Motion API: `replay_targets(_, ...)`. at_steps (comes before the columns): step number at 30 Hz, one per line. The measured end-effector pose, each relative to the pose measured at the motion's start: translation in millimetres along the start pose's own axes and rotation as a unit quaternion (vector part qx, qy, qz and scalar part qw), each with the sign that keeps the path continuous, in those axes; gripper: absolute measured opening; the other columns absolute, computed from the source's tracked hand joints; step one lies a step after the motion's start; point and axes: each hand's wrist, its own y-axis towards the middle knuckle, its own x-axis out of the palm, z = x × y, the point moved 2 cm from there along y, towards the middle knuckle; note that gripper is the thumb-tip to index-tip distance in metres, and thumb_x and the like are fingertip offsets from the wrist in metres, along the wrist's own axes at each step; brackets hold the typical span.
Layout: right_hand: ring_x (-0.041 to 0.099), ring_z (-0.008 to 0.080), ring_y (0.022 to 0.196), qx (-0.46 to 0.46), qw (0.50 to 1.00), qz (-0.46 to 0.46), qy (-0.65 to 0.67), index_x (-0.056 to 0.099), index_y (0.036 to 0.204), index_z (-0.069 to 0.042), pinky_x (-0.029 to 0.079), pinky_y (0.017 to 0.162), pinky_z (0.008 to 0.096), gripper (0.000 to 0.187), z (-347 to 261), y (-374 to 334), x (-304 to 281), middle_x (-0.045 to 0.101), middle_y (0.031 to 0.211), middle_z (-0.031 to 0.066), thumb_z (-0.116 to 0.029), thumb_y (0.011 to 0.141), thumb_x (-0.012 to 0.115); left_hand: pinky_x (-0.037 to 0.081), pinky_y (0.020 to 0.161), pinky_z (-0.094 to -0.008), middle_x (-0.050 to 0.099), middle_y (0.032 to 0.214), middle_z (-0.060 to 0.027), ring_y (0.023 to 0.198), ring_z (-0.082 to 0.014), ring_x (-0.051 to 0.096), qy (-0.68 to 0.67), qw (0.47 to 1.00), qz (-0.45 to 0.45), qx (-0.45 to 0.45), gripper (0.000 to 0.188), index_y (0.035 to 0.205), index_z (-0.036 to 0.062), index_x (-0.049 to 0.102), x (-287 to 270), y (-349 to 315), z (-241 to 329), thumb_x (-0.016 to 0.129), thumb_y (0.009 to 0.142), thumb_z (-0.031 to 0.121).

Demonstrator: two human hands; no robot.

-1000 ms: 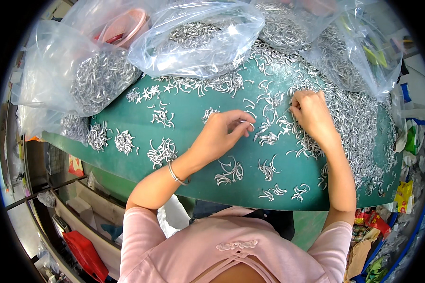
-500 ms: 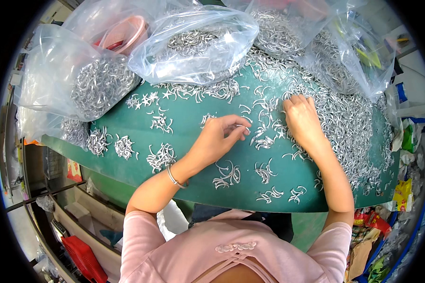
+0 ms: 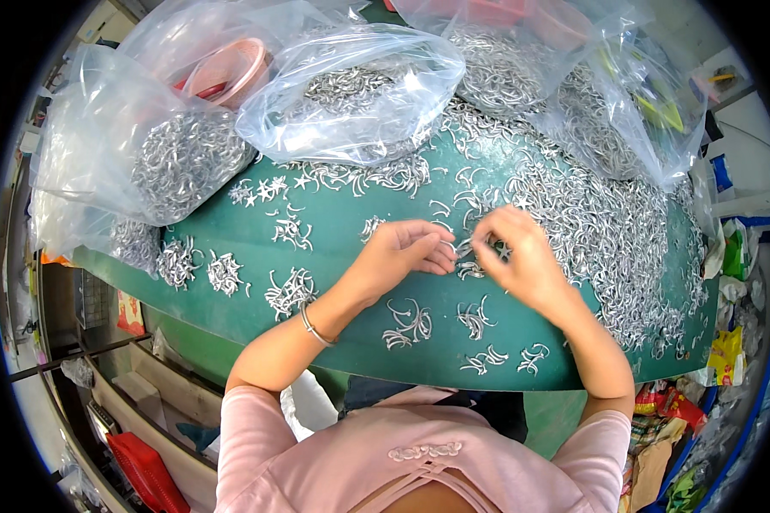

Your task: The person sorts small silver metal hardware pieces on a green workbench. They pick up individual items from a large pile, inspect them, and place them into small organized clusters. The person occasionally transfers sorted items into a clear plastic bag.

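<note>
In the middle of the green table (image 3: 359,355), my left hand (image 3: 409,250) is held with fingers curled and thumb against them; a silvery glint shows at the fingertips, probably a small curved metal piece, and the palm is hidden. Just to its right, my right hand (image 3: 522,261) has thumb and fingers bent together toward the left hand, what they hold being hidden. The two hands are close but apart. Loose curved silver pieces (image 3: 470,270) lie beneath and between them. A big spread heap of the same pieces (image 3: 624,248) lies right of my right hand.
Small sorted-looking clusters (image 3: 291,291) of curved pieces dot the table's left and front, with star-shaped pieces (image 3: 269,188) farther back. Clear plastic bags (image 3: 351,94) full of pieces line the far side. A pink basket (image 3: 231,73) stands behind. A red basket (image 3: 145,470) is low at left.
My right hand has moved left and nearer to me from the edge of the heap, toward my left hand. The left hand has shifted slightly, its fingers more curled.
</note>
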Motion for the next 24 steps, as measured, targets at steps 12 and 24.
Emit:
replay_targets(12, 0.053, 0.0303, 0.097, 0.047, 0.979, 0.086, -0.179, 0.065, 0.088, -0.002, 0.042, 0.089, 0.0412, 0.017, 73, 22, -6, 0.059, 0.097, 0.0107, -0.013, 0.081, 0.075, 0.055, 0.079, -0.0263, 0.069, 0.101, -0.0087, 0.085, -0.0125, 0.066, 0.013, 0.999, -0.032, -0.030, 0.024, 0.119, -0.0038, 0.064, -4, 2, -7, 0.058, 0.099, 0.009)
replay_targets(24, 0.057, 0.0307, 0.089, 0.006, 0.999, 0.005, 0.045, 0.062, 0.087, -0.002, 0.046, 0.081, 0.0374, 0.015, 2, -6, 12, 0.061, 0.090, 0.0104, -0.009, 0.081, 0.074, 0.054, 0.088, -0.0296, 0.065, 0.108, -0.0076, 0.096, -0.0143, 0.064, -0.060, 0.992, -0.087, -0.065, 0.032, 0.128, -0.0043, 0.059, 8, -3, -7, 0.056, 0.100, 0.011)
